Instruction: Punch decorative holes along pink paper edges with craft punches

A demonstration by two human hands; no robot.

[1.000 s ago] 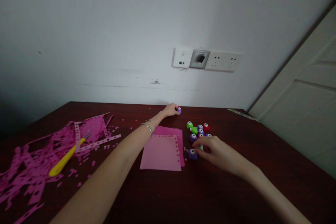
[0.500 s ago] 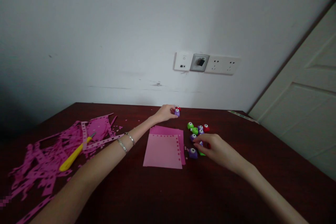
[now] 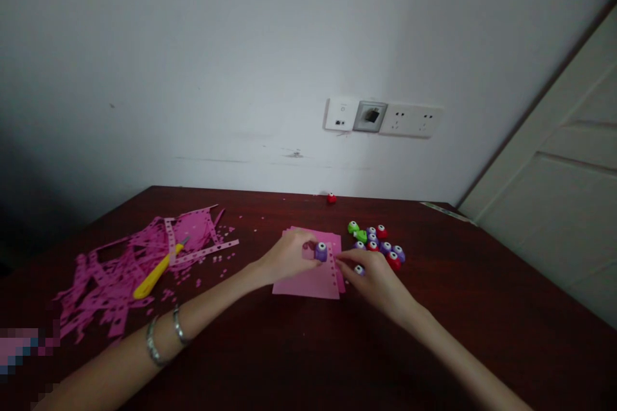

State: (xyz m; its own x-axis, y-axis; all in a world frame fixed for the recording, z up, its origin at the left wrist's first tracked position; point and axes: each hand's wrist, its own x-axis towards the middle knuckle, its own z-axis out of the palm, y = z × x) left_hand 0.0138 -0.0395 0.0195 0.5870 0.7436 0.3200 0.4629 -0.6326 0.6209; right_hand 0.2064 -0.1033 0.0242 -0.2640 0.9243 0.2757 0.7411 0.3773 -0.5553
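Observation:
My left hand (image 3: pixel 289 253) is closed on a small purple paper punch (image 3: pixel 321 251), held over the stack of pink paper sheets (image 3: pixel 308 279) in the middle of the dark wooden table (image 3: pixel 337 359). My right hand (image 3: pixel 369 276) rests at the right edge of the sheets, fingers curled and pinching the paper beside the punch. Just right of it lies a cluster of several small punches (image 3: pixel 378 244) in green, purple and red. One red punch (image 3: pixel 331 198) sits alone near the wall.
A heap of punched pink paper strips (image 3: pixel 125 270) covers the left of the table, with a yellow-handled knife (image 3: pixel 157 270) lying on it. Wall sockets (image 3: pixel 383 119) are on the white wall behind. A door (image 3: pixel 554 205) stands at the right.
My left hand has come back from near the wall with the purple punch to the pink sheets, leaving the red punch there. My right hand moved left from the cluster to the paper's edge.

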